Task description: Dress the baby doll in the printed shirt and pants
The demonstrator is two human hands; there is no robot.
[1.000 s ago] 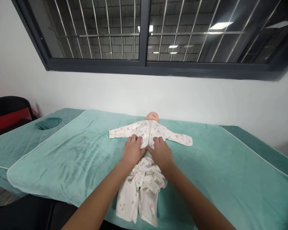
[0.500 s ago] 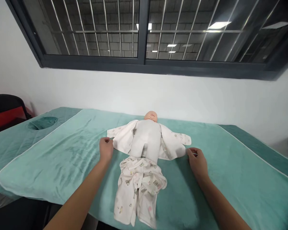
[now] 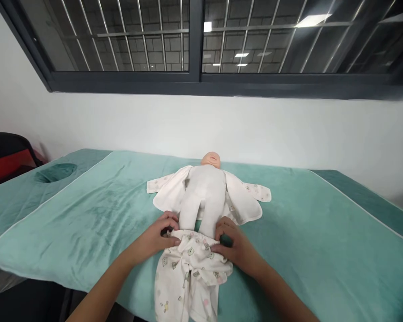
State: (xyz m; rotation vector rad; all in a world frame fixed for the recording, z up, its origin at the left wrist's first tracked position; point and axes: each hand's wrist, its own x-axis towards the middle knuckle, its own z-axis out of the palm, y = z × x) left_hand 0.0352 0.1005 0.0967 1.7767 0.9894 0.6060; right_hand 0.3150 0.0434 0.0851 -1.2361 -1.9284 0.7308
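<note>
A baby doll [image 3: 204,183] with a soft white body lies on its back, head toward the wall. Its long-sleeved white top [image 3: 243,197] is spread open on both sides. Patterned baby pants [image 3: 188,268] are around its lower legs, their waistband below the knees. My left hand [image 3: 157,235] is closed on the left corner of that waistband, thumb and fingers on either side of the cloth. At the opposite corner, my right hand [image 3: 237,246] holds the waistband the same way. The doll's feet are hidden inside the pants.
A green cover [image 3: 87,214] lies over a padded bed with a round face hole [image 3: 56,173] at the left. Behind it stand a white wall [image 3: 221,125] and a dark-framed window [image 3: 201,85]. A black and red chair [image 3: 10,156] is at the far left.
Both hands have moved inward and toward me, from the outer edges of the open top to the waistband of the pants. The waistband now looks straighter. The view has shifted slightly.
</note>
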